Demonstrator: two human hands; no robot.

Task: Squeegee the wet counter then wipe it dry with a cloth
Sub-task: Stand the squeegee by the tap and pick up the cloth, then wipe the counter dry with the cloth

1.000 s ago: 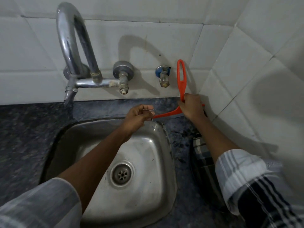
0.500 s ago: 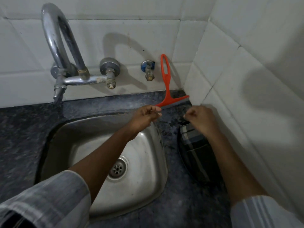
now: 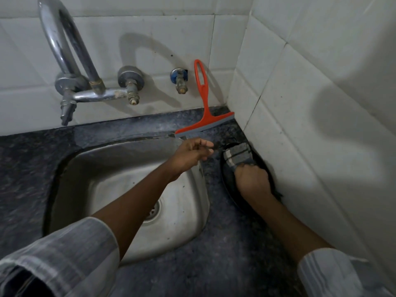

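Note:
An orange squeegee with a grey blade stands in the back right corner of the dark speckled counter, its handle leaning against the tiled wall, and neither hand touches it. A dark cloth with grey and white stripes lies on the counter along the right wall. My right hand is closed on the cloth's middle, knuckles up. My left hand hovers over the sink's back right corner, just below the blade, with its fingertips pinched together. I cannot tell whether anything thin is between them.
A steel sink with a drain fills the middle of the counter. A chrome tap and a small blue-collared valve stick out of the back wall. The white tiled right wall runs close beside my right arm.
My right hand let go of the squeegee, left it propped against the wall, dropped to the cloth and closed on it. My left hand stayed near the sink corner.

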